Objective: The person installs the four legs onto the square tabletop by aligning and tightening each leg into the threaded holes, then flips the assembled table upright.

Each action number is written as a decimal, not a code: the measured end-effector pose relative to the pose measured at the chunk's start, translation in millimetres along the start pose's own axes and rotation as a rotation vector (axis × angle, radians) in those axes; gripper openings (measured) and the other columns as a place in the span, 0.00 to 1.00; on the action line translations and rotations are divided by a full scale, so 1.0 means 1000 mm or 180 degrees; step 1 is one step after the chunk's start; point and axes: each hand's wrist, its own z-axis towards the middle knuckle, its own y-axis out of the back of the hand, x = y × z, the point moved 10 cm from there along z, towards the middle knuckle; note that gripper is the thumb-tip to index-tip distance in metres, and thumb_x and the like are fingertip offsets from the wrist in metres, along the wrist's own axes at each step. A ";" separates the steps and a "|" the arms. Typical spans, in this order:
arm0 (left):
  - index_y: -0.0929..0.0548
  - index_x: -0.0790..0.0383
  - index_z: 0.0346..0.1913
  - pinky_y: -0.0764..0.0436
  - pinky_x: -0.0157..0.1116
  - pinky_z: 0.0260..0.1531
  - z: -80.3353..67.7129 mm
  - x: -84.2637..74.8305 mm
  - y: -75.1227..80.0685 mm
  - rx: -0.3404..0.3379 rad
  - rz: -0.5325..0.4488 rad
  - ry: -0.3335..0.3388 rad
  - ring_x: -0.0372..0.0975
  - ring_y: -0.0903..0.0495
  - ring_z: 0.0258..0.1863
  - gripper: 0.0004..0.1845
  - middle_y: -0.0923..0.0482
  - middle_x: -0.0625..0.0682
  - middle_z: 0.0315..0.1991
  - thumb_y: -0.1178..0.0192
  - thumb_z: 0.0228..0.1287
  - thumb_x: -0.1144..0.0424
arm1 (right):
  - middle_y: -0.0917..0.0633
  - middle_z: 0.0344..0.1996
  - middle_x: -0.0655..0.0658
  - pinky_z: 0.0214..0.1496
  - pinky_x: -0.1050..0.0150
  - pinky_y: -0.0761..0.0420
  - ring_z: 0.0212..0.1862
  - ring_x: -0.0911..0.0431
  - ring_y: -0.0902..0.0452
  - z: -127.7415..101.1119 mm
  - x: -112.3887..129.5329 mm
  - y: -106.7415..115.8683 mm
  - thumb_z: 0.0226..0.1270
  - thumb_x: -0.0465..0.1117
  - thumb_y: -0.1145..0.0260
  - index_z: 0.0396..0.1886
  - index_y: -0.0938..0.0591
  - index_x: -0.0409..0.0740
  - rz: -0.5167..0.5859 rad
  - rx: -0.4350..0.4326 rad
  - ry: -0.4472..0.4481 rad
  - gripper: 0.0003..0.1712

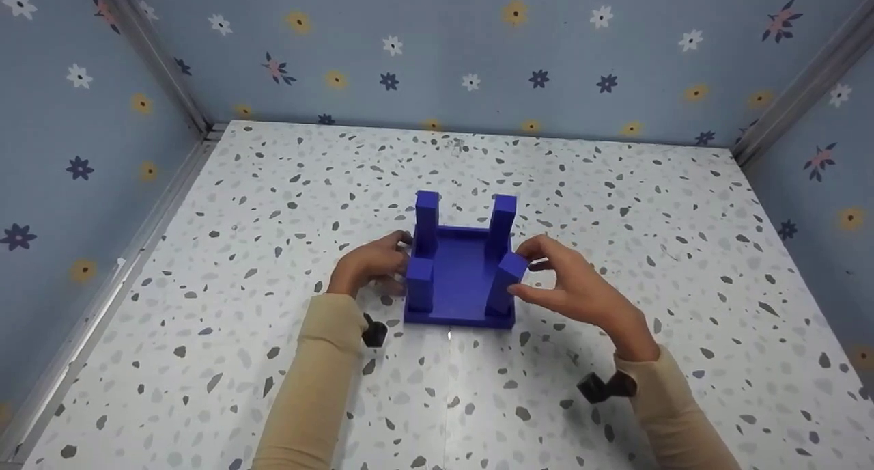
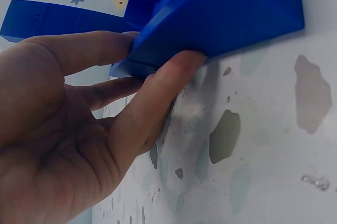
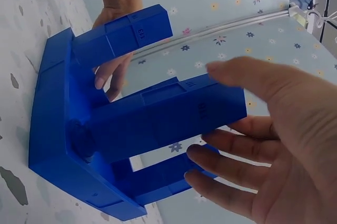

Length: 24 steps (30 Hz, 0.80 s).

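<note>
A blue-violet piece like a small upturned toy table stands in the middle of the white surface, its flat rimmed base down and a square leg rising at each corner. The near right leg leans to the right, while the near left leg and the far ones stand upright. My right hand holds the leaning leg near its top, thumb on one side and fingers on the other. At the left edge, my left hand grips the base side with its fingertips, close above the tabletop.
The speckled white tabletop spreads around the piece. Blue flowered panels enclose it at the back and both sides, with metal rails at the corners. Dark wrist-camera mounts stick out from the beige sleeves.
</note>
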 end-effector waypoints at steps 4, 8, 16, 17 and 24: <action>0.41 0.53 0.62 0.19 0.48 0.26 0.000 0.001 -0.001 0.0015 -0.0006 0.0044 0.50 0.19 0.33 0.31 0.24 0.62 0.44 0.45 0.56 0.69 | 0.24 0.52 0.42 0.57 0.54 0.28 0.53 0.53 0.28 -0.001 0.017 0.002 0.61 0.38 0.36 0.57 0.30 0.36 0.0278 0.0120 0.0049 0.25; 0.40 0.53 0.61 0.19 0.48 0.26 0.003 0.003 0.001 -0.0005 0.0017 -0.0004 0.49 0.19 0.32 0.30 0.23 0.61 0.42 0.44 0.55 0.69 | 0.25 0.55 0.43 0.60 0.54 0.29 0.57 0.52 0.30 0.002 0.004 0.001 0.65 0.33 0.42 0.59 0.30 0.37 0.0631 0.0235 0.0148 0.22; 0.40 0.53 0.61 0.20 0.44 0.23 0.003 0.004 0.000 -0.0013 -0.0039 0.0009 0.47 0.20 0.30 0.30 0.22 0.60 0.39 0.44 0.54 0.68 | 0.23 0.53 0.42 0.60 0.57 0.29 0.58 0.49 0.29 0.005 -0.021 -0.002 0.64 0.35 0.40 0.57 0.26 0.41 0.1322 0.0257 0.0167 0.20; 0.40 0.53 0.61 0.21 0.43 0.22 0.003 0.004 0.000 -0.0015 -0.0047 0.0015 0.47 0.20 0.30 0.30 0.22 0.60 0.39 0.45 0.54 0.69 | 0.23 0.53 0.41 0.60 0.58 0.29 0.58 0.48 0.29 0.005 -0.022 -0.003 0.63 0.35 0.39 0.56 0.26 0.41 0.1403 0.0249 0.0154 0.21; 0.40 0.52 0.61 0.19 0.44 0.26 0.004 0.004 0.001 -0.0031 0.0046 0.0038 0.47 0.19 0.31 0.30 0.23 0.60 0.41 0.43 0.55 0.67 | 0.24 0.52 0.38 0.56 0.59 0.26 0.55 0.47 0.27 0.008 -0.029 -0.007 0.59 0.34 0.35 0.54 0.26 0.36 0.1598 0.0061 0.0030 0.22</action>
